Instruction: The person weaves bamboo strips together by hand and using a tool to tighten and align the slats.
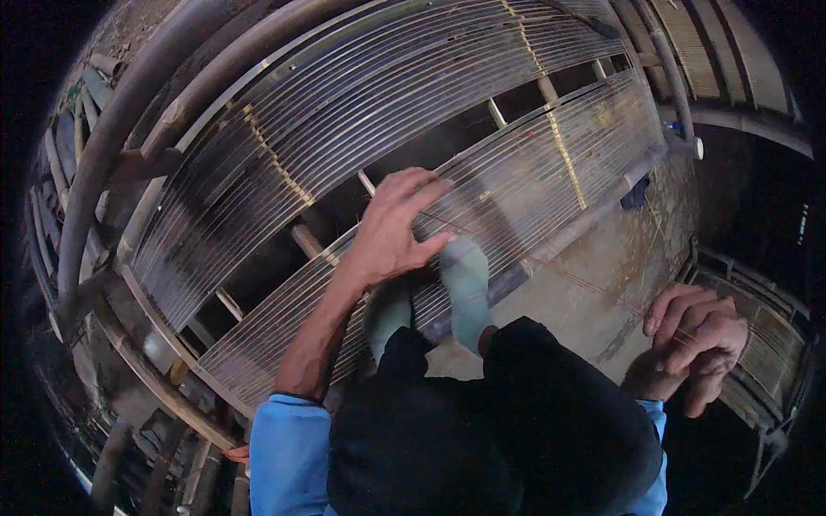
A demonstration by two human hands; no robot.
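My left hand [391, 228] is raised over a low frame of thin, pale parallel strips [533, 163], near my green-clad feet [467, 284]. Its fingers curve forward, with the thumb held apart from them. From beside that hand, thin brownish strands [594, 288] run slantwise to the right. They reach my right hand [701, 335], which is held out low on the right with its fingers curled around them. Whether the strands touch my left fingers I cannot tell. Yellowish cross-bindings [564, 159] hold the pale strips in rows.
Thick poles [112, 146] edge the frame on the left, beside a heap of poles [73, 163]. Dark gaps with crossbars [497, 113] separate the strip panels. A small slatted bamboo stand [766, 353] is at the right, beyond the concrete floor [602, 331].
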